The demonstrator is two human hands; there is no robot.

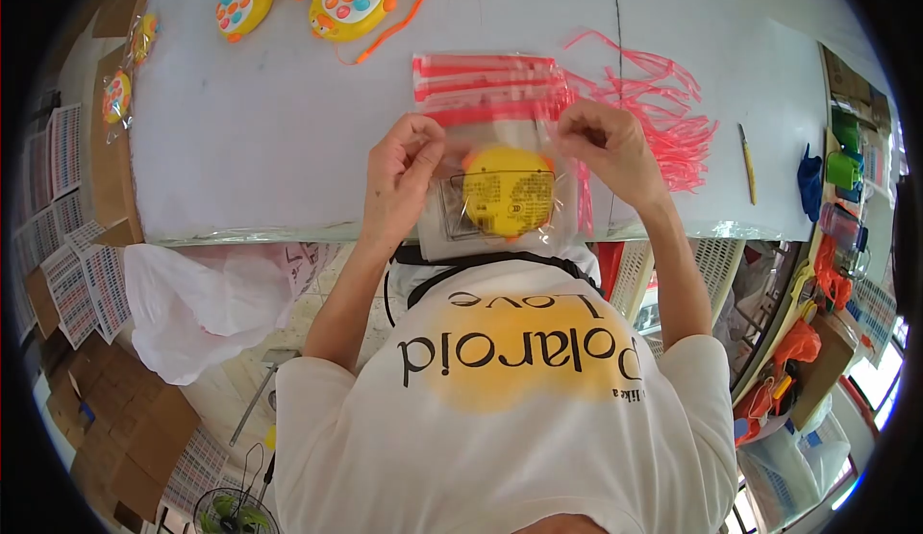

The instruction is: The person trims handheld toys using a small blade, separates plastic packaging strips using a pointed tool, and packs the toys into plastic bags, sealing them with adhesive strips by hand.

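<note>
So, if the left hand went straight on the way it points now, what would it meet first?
Most likely the red-striped clear plastic, lying just beyond the left hand; depth is unclear, so it might pass above it.

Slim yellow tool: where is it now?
In the head view, the yellow tool lies on the table, at right, between pink strips and a blue item.

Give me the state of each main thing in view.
Left hand: closed, seemingly pinching clear bag
Right hand: closed, seemingly pinching it too
Clear bag: filled, sealing unclear
Bagged toy: dotted face hidden
Nearest loose toy: dotted face up
Pink strips: spread, overlapping
Fan: spin unclear
</note>
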